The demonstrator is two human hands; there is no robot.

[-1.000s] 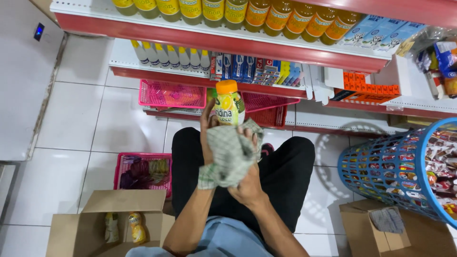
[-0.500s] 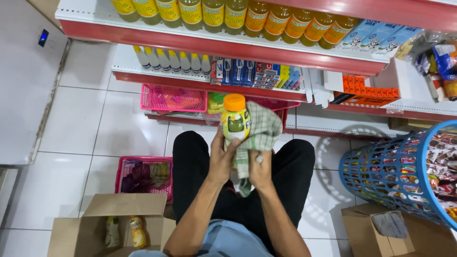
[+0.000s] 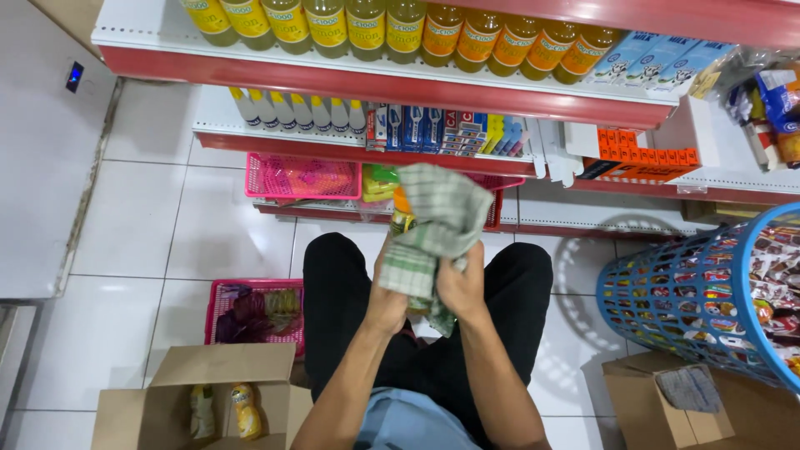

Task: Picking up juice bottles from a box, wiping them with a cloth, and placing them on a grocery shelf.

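A small yellow drink bottle (image 3: pixel 402 218) with an orange cap sits between both hands in front of my knees, mostly covered by a green-and-white checked cloth (image 3: pixel 433 225). My left hand (image 3: pixel 386 287) grips the bottle from below and the left. My right hand (image 3: pixel 463 285) presses the cloth over the bottle's top and right side. Only the cap's edge and a strip of label show at the cloth's left edge.
An open cardboard box (image 3: pixel 167 408) with two similar bottles sits at lower left, a pink basket (image 3: pixel 215 312) beside it. Red-edged shelves (image 3: pixel 400 83) of bottles and cartons stand ahead. A blue mesh basket (image 3: pixel 667 308) of snacks and another box (image 3: pixel 650 408) are at right.
The cloth has moved from the bottle's right side up over its cap, hiding most of the bottle. Both hands have shifted slightly lower and closer together.
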